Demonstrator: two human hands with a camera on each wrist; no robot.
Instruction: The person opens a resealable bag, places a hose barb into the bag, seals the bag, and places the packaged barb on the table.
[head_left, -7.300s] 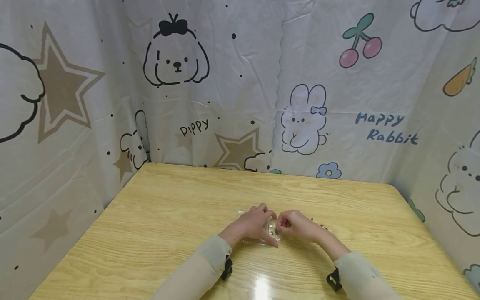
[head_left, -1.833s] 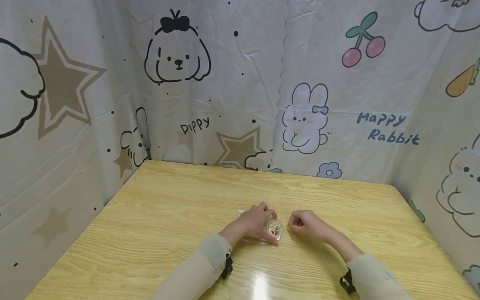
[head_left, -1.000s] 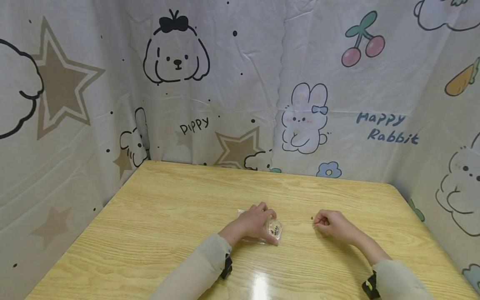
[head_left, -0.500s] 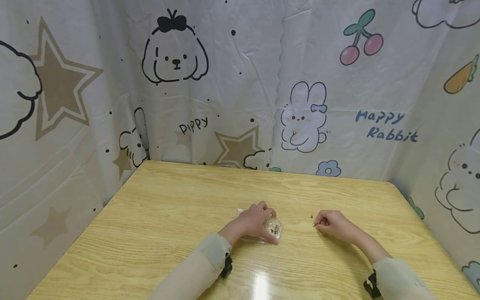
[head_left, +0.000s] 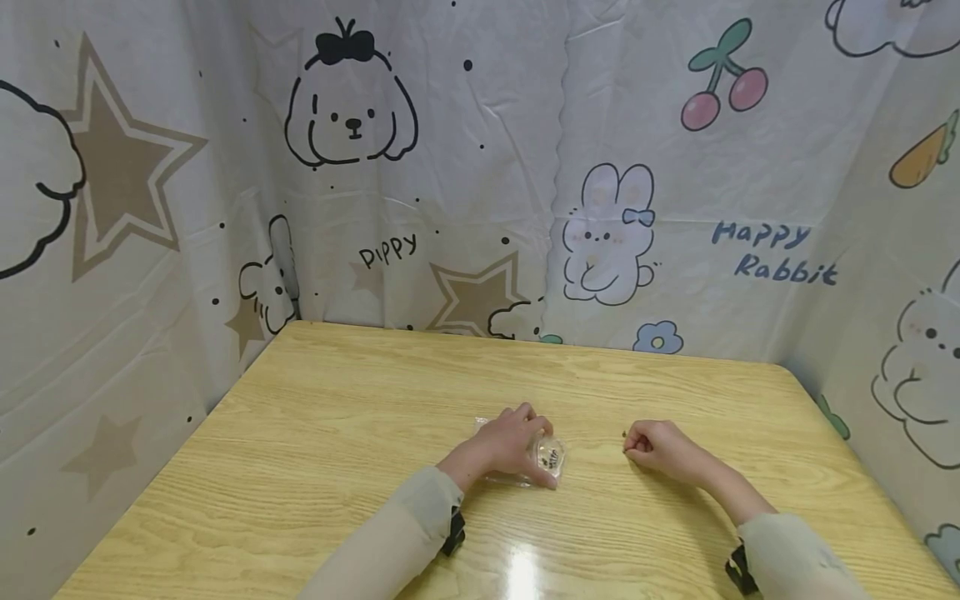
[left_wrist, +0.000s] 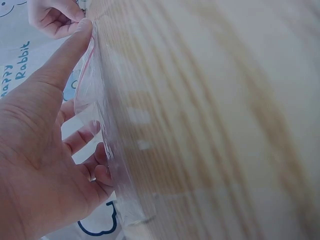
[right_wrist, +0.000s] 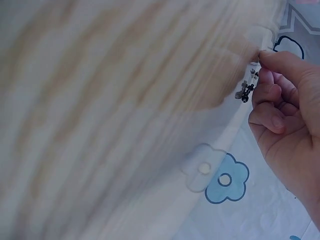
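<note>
My left hand (head_left: 510, 446) holds a clear plastic zip bag (head_left: 558, 471) on the table, thumb and fingers spread about its mouth. In the left wrist view, the zip bag (left_wrist: 90, 95) shows a reddish zip line near the thumb. Several small dark pieces (head_left: 552, 458) show inside the bag. To the right, my right hand (head_left: 663, 446) pinches a tiny dark piece (head_left: 625, 451) just above the tabletop. Another dark speck (head_left: 624, 433) lies beside its fingertips. In the right wrist view, small dark metal-looking pieces (right_wrist: 244, 92) sit by the curled fingers; their exact kind is unclear.
The light wood table (head_left: 375, 375) spreads around both hands. A printed fabric curtain (head_left: 480, 183) stands along its back and sides. Glare (head_left: 522, 571) marks the near part of the tabletop.
My right hand was at the bag's mouth earlier, then moved right to the loose pieces. Since half a second ago it has shifted only slightly left. The left hand stays on the bag.
</note>
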